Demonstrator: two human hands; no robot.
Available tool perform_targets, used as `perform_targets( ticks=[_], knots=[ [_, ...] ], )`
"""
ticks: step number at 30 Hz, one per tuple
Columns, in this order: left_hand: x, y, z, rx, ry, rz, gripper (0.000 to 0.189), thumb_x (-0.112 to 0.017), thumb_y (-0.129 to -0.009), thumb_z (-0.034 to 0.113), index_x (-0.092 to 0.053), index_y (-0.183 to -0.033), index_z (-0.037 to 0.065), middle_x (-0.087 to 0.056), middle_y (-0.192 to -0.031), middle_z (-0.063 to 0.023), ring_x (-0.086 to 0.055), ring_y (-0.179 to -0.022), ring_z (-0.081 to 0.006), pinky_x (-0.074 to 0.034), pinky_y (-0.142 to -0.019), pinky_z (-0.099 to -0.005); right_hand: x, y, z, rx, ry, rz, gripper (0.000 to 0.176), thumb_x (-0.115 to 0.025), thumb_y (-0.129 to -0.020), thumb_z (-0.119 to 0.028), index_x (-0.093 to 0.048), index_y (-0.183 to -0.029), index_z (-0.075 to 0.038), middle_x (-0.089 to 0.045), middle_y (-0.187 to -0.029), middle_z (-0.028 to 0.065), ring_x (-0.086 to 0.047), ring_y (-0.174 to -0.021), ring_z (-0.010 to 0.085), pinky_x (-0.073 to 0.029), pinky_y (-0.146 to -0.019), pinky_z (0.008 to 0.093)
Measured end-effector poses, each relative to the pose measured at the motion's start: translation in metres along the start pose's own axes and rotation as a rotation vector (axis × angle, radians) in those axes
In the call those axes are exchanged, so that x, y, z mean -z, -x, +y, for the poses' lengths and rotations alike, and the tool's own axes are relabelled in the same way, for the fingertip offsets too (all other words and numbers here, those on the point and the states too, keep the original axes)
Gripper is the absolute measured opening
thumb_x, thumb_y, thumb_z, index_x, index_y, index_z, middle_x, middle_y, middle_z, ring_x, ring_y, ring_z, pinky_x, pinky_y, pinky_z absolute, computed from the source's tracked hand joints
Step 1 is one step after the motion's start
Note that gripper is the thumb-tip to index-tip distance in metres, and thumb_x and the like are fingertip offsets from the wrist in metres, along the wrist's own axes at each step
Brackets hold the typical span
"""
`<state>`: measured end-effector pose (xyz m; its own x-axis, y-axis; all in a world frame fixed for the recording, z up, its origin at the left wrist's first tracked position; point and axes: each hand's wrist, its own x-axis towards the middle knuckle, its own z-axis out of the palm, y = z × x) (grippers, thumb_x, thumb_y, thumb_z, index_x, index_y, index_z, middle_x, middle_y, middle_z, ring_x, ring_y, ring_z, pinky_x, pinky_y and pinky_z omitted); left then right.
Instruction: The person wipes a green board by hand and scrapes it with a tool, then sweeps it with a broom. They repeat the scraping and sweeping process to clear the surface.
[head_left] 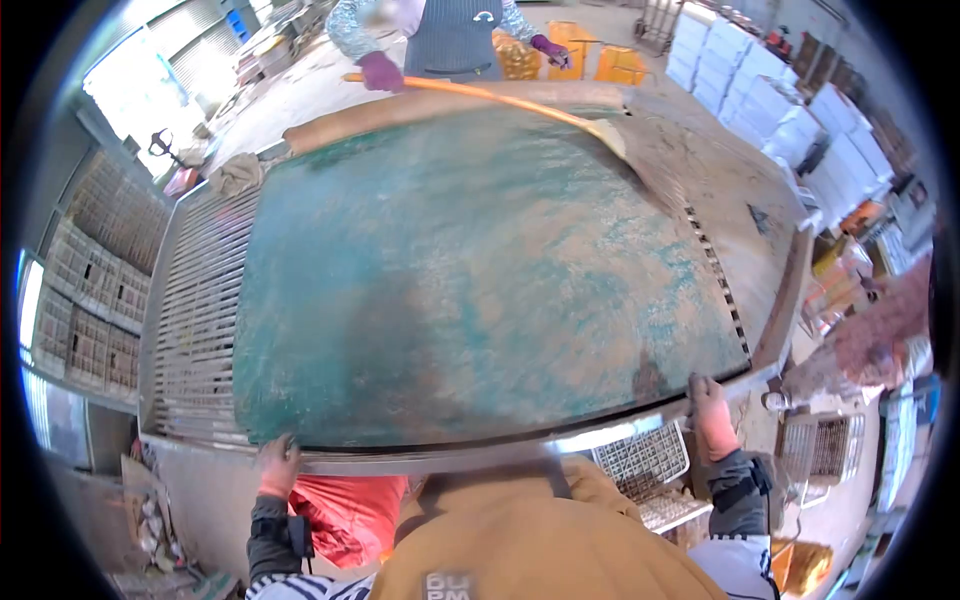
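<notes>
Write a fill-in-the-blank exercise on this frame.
1. The left hand and right hand rest on the ____ edge of the large metal-framed table.
2. The aproned person opposite wears ____ gloves.
3. They hold a long broom with an ____ handle.
Missing words: near; purple; orange.

Very little here can be read. At the bottom edge of my view, the tan jacket has a small dark patch with pale block letters. The frame cuts them off, and I can only make out something like "DUPM", without being sure. At the far edge of the green table, a co-worker's grey apron has a small white curved mark, a logo rather than letters. The white boxes stacked beyond the table's far right corner show no print I can read.
</notes>
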<state>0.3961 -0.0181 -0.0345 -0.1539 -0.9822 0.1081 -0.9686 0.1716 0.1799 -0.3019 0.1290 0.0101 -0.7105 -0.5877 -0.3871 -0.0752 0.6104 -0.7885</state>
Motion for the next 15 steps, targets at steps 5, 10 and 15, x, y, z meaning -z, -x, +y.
perform_targets(
  ticks=[5,10,15],
  knots=[
    [0.005,0.02,-0.081,-0.029,0.192,-0.092,0.018,-0.056,-0.083,0.015,-0.064,-0.093,0.003,-0.064,-0.086,-0.0156,-0.059,-0.084,-0.034,-0.044,-0.076,-0.043,-0.079,0.086,0.016,0.024,-0.105,-0.118,0.03,-0.047,-0.094,-0.032,-0.06,-0.098,-0.005,-0.049,-0.064,-0.0016,-0.043,-0.05,0.0069,-0.036,-0.044,0.0227],
    [0.017,-0.009,-0.088,0.134,0.313,-0.199,0.03,-0.054,-0.087,0.026,-0.065,-0.081,-0.001,-0.063,-0.075,-0.021,-0.061,-0.073,-0.0356,-0.045,-0.065,-0.0429,-0.139,0.136,0.061,0.506,0.141,-0.061,0.034,-0.048,-0.095,-0.034,-0.059,-0.095,-0.002,-0.051,-0.063,0.0016,-0.047,-0.05,0.0092,-0.038,-0.044,0.0253],
    [-0.022,-0.033,-0.122,0.206,0.257,-0.118,0.042,-0.052,-0.088,0.038,-0.068,-0.077,0.001,-0.063,-0.07,-0.0193,-0.062,-0.074,-0.0351,-0.045,-0.066,-0.0428,-0.137,0.186,0.091,0.595,0.271,0.09,0.035,-0.047,-0.094,-0.033,-0.059,-0.092,0.001,-0.054,-0.063,0.005,-0.05,-0.048,0.0127,-0.041,-0.045,0.0293]
  ],
)
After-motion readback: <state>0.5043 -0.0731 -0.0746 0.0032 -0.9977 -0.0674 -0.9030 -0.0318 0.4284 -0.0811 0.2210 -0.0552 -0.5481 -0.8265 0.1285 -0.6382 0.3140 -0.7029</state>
